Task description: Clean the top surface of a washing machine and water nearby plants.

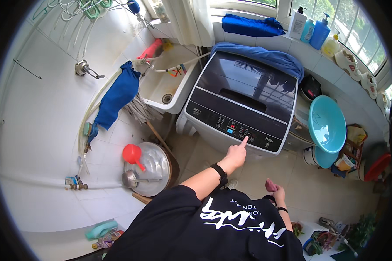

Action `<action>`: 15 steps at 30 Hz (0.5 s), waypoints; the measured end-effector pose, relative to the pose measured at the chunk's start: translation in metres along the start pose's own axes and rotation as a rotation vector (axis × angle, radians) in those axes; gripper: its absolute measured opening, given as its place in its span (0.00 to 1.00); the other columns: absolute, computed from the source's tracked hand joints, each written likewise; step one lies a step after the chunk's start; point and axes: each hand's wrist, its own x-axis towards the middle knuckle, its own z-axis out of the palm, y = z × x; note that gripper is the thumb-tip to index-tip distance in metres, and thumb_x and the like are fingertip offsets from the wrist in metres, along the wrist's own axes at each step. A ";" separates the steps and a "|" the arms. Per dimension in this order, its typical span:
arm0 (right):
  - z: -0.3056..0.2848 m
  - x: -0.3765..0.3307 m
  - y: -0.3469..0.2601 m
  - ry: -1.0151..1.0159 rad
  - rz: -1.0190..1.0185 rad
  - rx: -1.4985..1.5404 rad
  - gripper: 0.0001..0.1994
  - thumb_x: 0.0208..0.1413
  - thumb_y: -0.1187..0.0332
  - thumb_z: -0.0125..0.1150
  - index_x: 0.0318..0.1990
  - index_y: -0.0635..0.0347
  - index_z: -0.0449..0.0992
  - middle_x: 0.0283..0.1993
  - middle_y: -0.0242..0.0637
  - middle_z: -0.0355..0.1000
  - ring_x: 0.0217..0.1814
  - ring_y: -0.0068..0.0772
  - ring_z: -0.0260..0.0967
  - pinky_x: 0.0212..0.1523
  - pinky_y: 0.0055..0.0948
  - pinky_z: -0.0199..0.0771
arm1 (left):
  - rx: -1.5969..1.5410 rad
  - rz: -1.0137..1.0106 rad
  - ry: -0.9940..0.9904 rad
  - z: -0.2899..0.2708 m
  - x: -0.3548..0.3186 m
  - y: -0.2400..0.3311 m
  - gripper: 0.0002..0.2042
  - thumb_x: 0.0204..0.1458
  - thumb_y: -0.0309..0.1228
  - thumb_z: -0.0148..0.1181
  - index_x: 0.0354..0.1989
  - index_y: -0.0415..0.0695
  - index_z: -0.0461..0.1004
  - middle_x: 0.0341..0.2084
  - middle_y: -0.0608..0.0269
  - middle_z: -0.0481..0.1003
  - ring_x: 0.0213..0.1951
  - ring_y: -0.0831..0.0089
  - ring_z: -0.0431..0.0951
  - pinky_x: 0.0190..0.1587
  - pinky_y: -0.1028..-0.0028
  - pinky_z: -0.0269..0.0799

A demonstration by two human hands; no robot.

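Note:
My left hand reaches over the front of a dark top-loading washing machine. Its index finger is stretched out with the tip at the lower right of the control panel, while the other fingers curl in and hold nothing. On the panel a red display and a blue button are lit. The machine's lid is down. Low at my right side, my right hand is closed on a small pink cloth.
Left of the machine stand a white sink, a mop and a round metal lid bearing a red dipper. On the right is a turquoise basin. Bottles and shoes line the windowsill.

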 end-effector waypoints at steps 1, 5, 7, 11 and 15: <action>0.001 0.005 -0.002 -0.010 -0.002 -0.013 0.18 0.67 0.73 0.59 0.59 0.61 0.88 0.65 0.53 0.79 0.67 0.56 0.79 0.69 0.47 0.79 | 0.008 -0.024 -0.054 -0.003 0.005 0.005 0.11 0.55 0.28 0.68 0.44 0.40 0.90 0.86 0.43 0.56 0.44 0.54 0.91 0.49 0.53 0.87; 0.004 0.017 -0.002 -0.045 -0.072 -0.097 0.19 0.65 0.74 0.60 0.60 0.60 0.88 0.64 0.52 0.80 0.66 0.57 0.80 0.68 0.48 0.80 | -0.052 -0.060 -0.150 -0.022 0.016 0.012 0.13 0.56 0.28 0.67 0.47 0.42 0.90 0.85 0.48 0.58 0.51 0.52 0.90 0.51 0.54 0.87; 0.006 0.023 -0.019 -0.070 -0.069 -0.082 0.20 0.63 0.75 0.61 0.61 0.59 0.88 0.65 0.51 0.80 0.66 0.56 0.80 0.68 0.47 0.80 | -0.192 0.000 0.020 -0.012 0.006 -0.006 0.12 0.59 0.28 0.65 0.49 0.46 0.89 0.80 0.52 0.67 0.51 0.52 0.90 0.52 0.55 0.88; 0.005 0.053 -0.001 0.083 -0.041 0.179 0.25 0.59 0.78 0.58 0.64 0.58 0.87 0.66 0.50 0.81 0.66 0.53 0.81 0.68 0.45 0.81 | -0.472 0.094 0.654 -0.022 0.009 -0.043 0.07 0.63 0.27 0.64 0.47 0.48 0.86 0.57 0.55 0.85 0.49 0.50 0.88 0.50 0.52 0.86; -0.029 0.083 -0.049 0.430 -0.242 0.607 0.29 0.61 0.84 0.52 0.69 0.63 0.81 0.62 0.44 0.83 0.55 0.37 0.83 0.53 0.33 0.85 | -0.542 -0.278 0.778 0.002 0.000 -0.123 0.08 0.69 0.29 0.64 0.51 0.43 0.84 0.45 0.52 0.85 0.40 0.53 0.87 0.43 0.59 0.85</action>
